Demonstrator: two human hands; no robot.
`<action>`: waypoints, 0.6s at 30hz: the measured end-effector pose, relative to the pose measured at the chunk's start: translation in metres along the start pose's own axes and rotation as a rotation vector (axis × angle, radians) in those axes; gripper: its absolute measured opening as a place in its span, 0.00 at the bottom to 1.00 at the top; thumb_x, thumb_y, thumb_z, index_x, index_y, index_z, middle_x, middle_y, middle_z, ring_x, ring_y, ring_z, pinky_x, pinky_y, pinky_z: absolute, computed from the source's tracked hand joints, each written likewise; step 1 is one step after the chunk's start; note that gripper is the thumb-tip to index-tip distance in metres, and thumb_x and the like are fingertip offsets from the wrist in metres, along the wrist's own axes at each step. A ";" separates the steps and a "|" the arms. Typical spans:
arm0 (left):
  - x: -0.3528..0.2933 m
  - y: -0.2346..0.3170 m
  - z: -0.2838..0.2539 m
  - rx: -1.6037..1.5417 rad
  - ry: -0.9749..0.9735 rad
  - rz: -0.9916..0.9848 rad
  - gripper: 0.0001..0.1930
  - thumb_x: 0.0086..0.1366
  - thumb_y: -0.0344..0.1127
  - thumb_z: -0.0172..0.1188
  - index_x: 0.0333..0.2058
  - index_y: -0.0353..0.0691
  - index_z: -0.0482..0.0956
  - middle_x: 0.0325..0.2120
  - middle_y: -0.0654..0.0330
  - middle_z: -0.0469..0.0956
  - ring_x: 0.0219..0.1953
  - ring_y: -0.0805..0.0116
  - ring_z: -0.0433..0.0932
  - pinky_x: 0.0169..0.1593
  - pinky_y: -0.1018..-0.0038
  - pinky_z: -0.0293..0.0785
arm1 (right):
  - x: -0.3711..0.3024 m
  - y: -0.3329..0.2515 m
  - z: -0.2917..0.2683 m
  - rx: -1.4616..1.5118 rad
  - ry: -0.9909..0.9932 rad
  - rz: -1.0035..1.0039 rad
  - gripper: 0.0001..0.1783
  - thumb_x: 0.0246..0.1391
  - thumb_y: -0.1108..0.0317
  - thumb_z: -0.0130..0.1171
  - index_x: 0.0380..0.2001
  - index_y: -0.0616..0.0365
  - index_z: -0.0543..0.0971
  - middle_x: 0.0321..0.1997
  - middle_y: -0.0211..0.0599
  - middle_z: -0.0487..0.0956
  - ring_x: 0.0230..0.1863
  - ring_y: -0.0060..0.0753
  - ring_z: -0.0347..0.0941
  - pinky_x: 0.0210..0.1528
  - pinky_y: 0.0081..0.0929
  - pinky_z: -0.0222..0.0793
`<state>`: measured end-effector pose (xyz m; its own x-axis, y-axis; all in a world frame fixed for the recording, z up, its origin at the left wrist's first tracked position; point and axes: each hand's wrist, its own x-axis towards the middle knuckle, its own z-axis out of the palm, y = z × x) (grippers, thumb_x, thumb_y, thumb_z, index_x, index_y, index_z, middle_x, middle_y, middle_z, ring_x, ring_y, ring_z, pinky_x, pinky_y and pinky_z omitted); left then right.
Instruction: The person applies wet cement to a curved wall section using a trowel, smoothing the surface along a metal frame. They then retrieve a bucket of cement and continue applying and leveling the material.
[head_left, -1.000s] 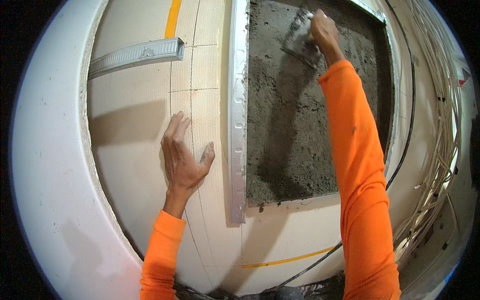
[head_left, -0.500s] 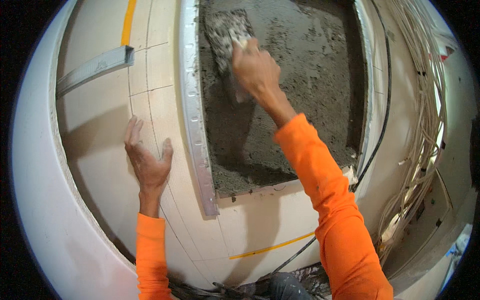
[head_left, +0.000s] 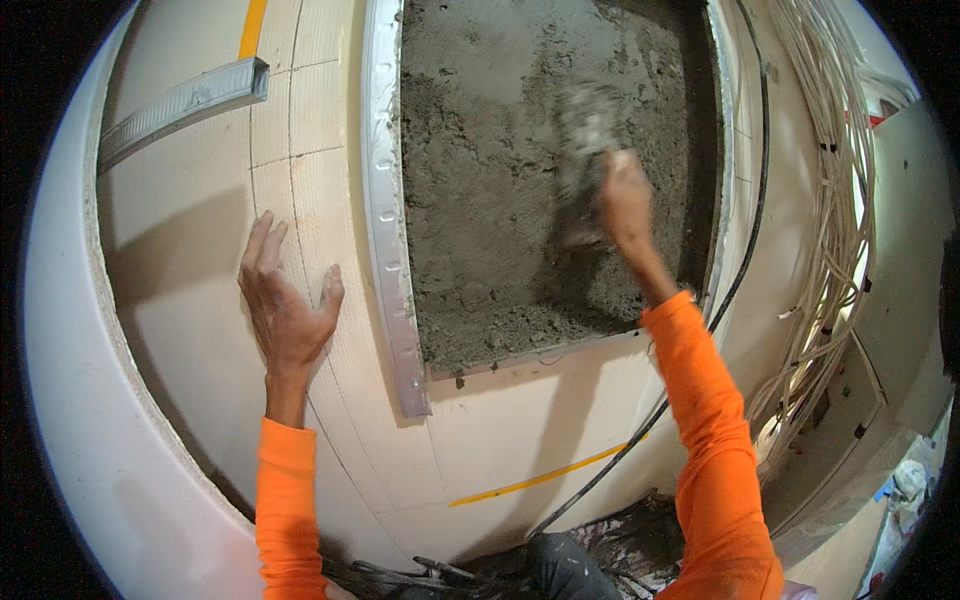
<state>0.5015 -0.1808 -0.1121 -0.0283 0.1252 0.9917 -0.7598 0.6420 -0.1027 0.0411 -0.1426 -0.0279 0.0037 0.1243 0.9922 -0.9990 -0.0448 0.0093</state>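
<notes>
Grey wet mortar fills a tall rectangular recess in the pale wall. My right hand is closed on the handle of a plastering trowel, which is smeared by motion. Its mortar-coated blade is over the right half of the mortar; whether the whole blade touches is hard to see. To the left of the recess, my left hand rests with spread fingers against the pale wall panel and holds nothing. A perforated metal strip runs along the recess's left edge, between my two hands.
A metal channel juts out at upper left. Right of the recess hang a black cable and a bundle of pale cables. More dark cables lie at the bottom. Yellow strips mark the wall.
My right hand has swept the trowel from the upper left of the mortar to its right side and lower. My left hand stays on the panel. The view has shifted slightly.
</notes>
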 end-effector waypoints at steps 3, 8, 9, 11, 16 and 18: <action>-0.005 -0.010 0.000 0.036 0.006 0.015 0.41 0.57 0.36 0.69 0.66 0.47 0.56 0.67 0.51 0.59 0.69 0.51 0.60 0.70 0.55 0.60 | 0.017 -0.117 -0.006 0.314 -0.203 0.323 0.29 0.69 0.46 0.44 0.58 0.60 0.71 0.41 0.67 0.82 0.48 0.71 0.78 0.48 0.59 0.74; -0.003 -0.005 0.006 -0.078 0.024 -0.060 0.42 0.56 0.29 0.68 0.67 0.46 0.56 0.68 0.49 0.59 0.70 0.48 0.59 0.68 0.53 0.64 | 0.188 -0.109 0.005 0.058 -0.282 0.159 0.38 0.68 0.39 0.36 0.62 0.61 0.70 0.50 0.69 0.80 0.53 0.72 0.76 0.56 0.57 0.71; -0.002 -0.007 0.007 -0.072 0.040 -0.055 0.42 0.56 0.28 0.68 0.67 0.46 0.56 0.68 0.49 0.59 0.70 0.47 0.59 0.68 0.52 0.63 | 0.214 -0.089 0.005 0.081 -0.208 0.150 0.37 0.66 0.38 0.39 0.60 0.60 0.71 0.49 0.65 0.81 0.51 0.73 0.77 0.55 0.58 0.71; -0.002 -0.009 0.003 -0.034 0.040 -0.041 0.42 0.56 0.30 0.69 0.66 0.44 0.57 0.67 0.48 0.59 0.70 0.47 0.59 0.69 0.53 0.61 | 0.229 -0.080 -0.013 -0.093 -0.161 0.261 0.32 0.71 0.45 0.35 0.50 0.64 0.76 0.49 0.64 0.81 0.49 0.64 0.79 0.54 0.55 0.71; -0.003 -0.002 0.004 0.002 0.059 -0.025 0.41 0.57 0.32 0.68 0.67 0.44 0.56 0.67 0.50 0.59 0.69 0.47 0.59 0.69 0.53 0.61 | 0.199 0.009 -0.015 -0.099 -0.065 0.285 0.36 0.67 0.39 0.38 0.58 0.60 0.72 0.51 0.65 0.80 0.52 0.71 0.77 0.55 0.60 0.69; 0.002 -0.003 -0.003 0.003 0.046 -0.030 0.42 0.57 0.32 0.68 0.67 0.44 0.56 0.67 0.51 0.59 0.69 0.47 0.59 0.69 0.53 0.61 | 0.156 0.005 -0.014 -0.015 -0.125 0.326 0.34 0.68 0.39 0.38 0.55 0.59 0.72 0.48 0.67 0.80 0.51 0.73 0.77 0.53 0.63 0.70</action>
<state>0.5051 -0.1804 -0.1102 0.0248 0.1407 0.9897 -0.7620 0.6435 -0.0724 0.0356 -0.1097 0.1255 -0.3114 -0.0168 0.9501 -0.9490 -0.0476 -0.3118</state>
